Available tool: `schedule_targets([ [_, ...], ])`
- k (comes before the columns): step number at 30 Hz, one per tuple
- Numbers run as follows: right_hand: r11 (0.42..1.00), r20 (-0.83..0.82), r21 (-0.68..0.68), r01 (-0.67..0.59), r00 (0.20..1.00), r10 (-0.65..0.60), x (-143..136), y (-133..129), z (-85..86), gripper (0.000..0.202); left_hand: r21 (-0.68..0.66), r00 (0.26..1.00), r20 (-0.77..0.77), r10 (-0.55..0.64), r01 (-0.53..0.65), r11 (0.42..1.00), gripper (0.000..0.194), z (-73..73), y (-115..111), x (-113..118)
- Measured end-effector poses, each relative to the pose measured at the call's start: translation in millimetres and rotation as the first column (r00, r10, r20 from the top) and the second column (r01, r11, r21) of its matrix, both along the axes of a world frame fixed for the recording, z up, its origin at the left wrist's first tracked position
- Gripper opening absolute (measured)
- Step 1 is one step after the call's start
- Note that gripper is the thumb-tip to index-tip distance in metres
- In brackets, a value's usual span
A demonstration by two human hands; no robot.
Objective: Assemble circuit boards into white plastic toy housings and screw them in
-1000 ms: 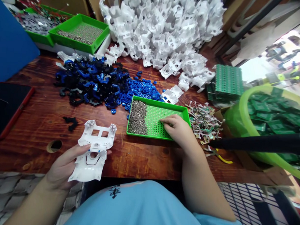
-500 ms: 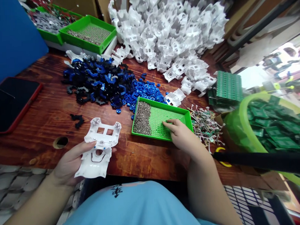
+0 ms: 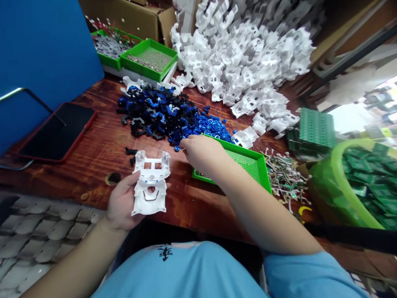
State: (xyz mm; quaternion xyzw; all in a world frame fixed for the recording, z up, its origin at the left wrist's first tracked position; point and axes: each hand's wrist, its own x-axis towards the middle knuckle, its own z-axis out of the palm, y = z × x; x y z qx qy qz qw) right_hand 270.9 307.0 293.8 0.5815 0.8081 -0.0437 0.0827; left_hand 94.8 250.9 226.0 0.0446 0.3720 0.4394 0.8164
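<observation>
A white plastic shell [image 3: 150,196] with two square windows and a round hole is held up by my left hand [image 3: 122,204], thumb on its left edge. My right hand [image 3: 200,153] reaches over the left end of a green perforated tray [image 3: 264,175], hiding most of the small metal parts there. Its fingertips are pinched together beside a loose small blue ring [image 3: 176,148] at the edge of the heap of blue rings [image 3: 213,126]. Whether anything sits between those fingertips is hidden. Left of the rings lies a pile of black and blue plastic parts [image 3: 151,111].
White shells [image 3: 241,65] are heaped at the back. A phone [image 3: 59,132] lies on the left by a blue panel [image 3: 41,46]. On the right are wired connectors [image 3: 285,174], stacked green boards [image 3: 316,127] and a lime tub [image 3: 337,166]. Another green tray [image 3: 150,59] stands behind.
My right hand has moved left from the middle of the green tray to the edge of the blue rings. My left hand still holds the white shell, now more upright. The whole view has shifted.
</observation>
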Motion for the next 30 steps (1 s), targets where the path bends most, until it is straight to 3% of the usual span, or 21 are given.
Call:
schedule_targets([
  [5, 0.989, 0.115, -0.135, 0.059, 0.992, -0.043, -22.6, 36.4, -18.9, 0.016, 0.043, 0.999, 0.043, 0.015, -0.017, 0.999, 0.037, -5.1, -3.0, 3.7],
  [12, 0.992, 0.103, -0.117, 0.045, 0.994, -0.032, -23.0, 31.5, -27.2, 0.017, 0.077, 0.996, 0.087, -0.006, 0.000, 0.997, 0.037, -3.4, -4.1, 4.2],
  [18, 0.998, -0.050, 0.068, 0.018, 0.999, -0.015, -21.3, -6.4, -2.1, 0.022, 0.120, 0.990, 0.135, -0.045, 0.029, 0.992, 0.037, -4.6, -4.9, 4.4],
  [22, 0.979, -0.273, 0.174, -0.108, 0.950, 0.153, -24.3, -51.7, 10.8, 0.017, 0.136, 0.987, 0.156, -0.027, 0.005, 0.991, 0.034, -9.7, -4.1, 7.1],
  [26, 0.958, -0.213, 0.124, -0.259, 0.936, 0.281, -31.5, -74.7, -4.7, 0.011, 0.151, 0.983, 0.169, -0.069, 0.044, 0.988, 0.035, -9.6, -4.5, 9.6],
  [30, 0.956, -0.169, 0.135, -0.260, 0.945, 0.281, -35.1, -75.0, -21.1, 0.011, 0.172, 0.987, 0.144, -0.065, 0.040, 0.984, 0.034, -8.8, -7.6, 10.4],
])
